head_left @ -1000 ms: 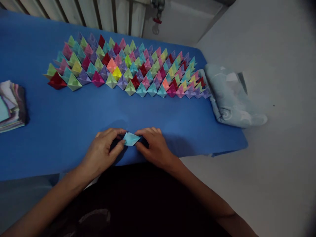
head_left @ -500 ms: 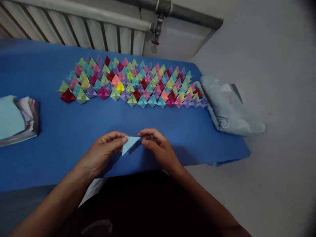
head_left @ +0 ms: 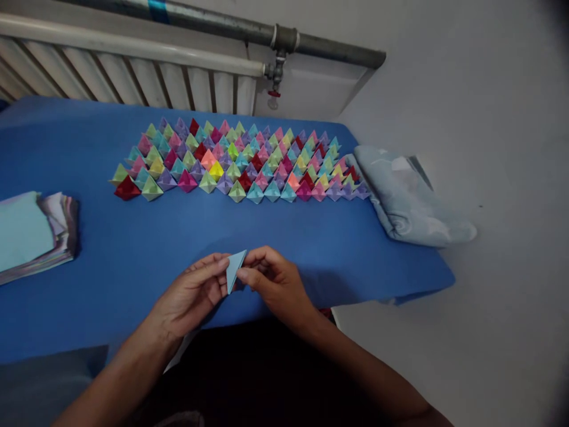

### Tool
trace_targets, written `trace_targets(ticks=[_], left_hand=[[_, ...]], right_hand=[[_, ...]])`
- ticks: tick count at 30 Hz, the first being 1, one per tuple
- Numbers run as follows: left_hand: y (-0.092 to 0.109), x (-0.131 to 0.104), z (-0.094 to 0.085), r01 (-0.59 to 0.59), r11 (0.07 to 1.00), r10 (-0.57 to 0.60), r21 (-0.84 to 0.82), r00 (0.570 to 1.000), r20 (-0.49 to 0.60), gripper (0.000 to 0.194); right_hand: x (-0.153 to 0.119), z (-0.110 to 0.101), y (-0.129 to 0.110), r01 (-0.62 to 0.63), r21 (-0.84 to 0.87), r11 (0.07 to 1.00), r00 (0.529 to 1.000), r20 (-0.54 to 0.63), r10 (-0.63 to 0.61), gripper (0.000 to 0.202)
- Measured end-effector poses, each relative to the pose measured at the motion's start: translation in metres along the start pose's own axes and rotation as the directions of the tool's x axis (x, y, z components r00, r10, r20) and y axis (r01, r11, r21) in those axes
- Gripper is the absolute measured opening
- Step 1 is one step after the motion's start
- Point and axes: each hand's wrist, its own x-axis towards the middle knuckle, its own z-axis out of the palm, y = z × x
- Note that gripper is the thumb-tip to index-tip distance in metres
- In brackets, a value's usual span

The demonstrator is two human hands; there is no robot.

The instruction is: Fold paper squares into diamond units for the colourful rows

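Low in the frame, just left of the middle, a small light blue paper (head_left: 234,270) is held up between two hands over the near edge of the blue table (head_left: 178,237). It is folded into a thin, pointy triangle, with one tip up and one tip down. The left hand (head_left: 193,296) grips its left side, with the thumb on top and the other fingers curled under. The right hand (head_left: 280,287) pinches its right edge with a bent thumb and pointer finger.

Across the middle of the frame, higher than the hands, stand many folded paper shapes (head_left: 216,172) in rows, close together. They are red, pink, green, yellow, purple, orange and blue. At the left edge of the frame lies a pile of paper (head_left: 24,231) with a light blue sheet on top. On the right side, by the end of the rows, is a folded gray-blue cloth (head_left: 391,190). At the upper left is a white radiator (head_left: 173,86), and a gray pipe (head_left: 222,26) runs above it.
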Motion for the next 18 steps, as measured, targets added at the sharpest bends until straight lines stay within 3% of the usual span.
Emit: trace_targets(ticks=[7, 18], left_hand=[[-0.0030, -0.0006, 0.0013, 0.076, 0.992, -0.071, -0.102, 0.996, 0.052, 0.008], [-0.0044, -0.0003, 0.0018, 0.102, 0.989, -0.097, -0.103, 0.994, 0.048, 0.010]], right_hand=[[-0.0013, -0.0008, -0.0001, -0.032, 0.077, 0.997, 0.999, 0.033, 0.029, 0.020], [-0.0005, -0.0033, 0.0002, -0.077, 0.126, 0.989, 0.996, 0.058, 0.070, 0.023]])
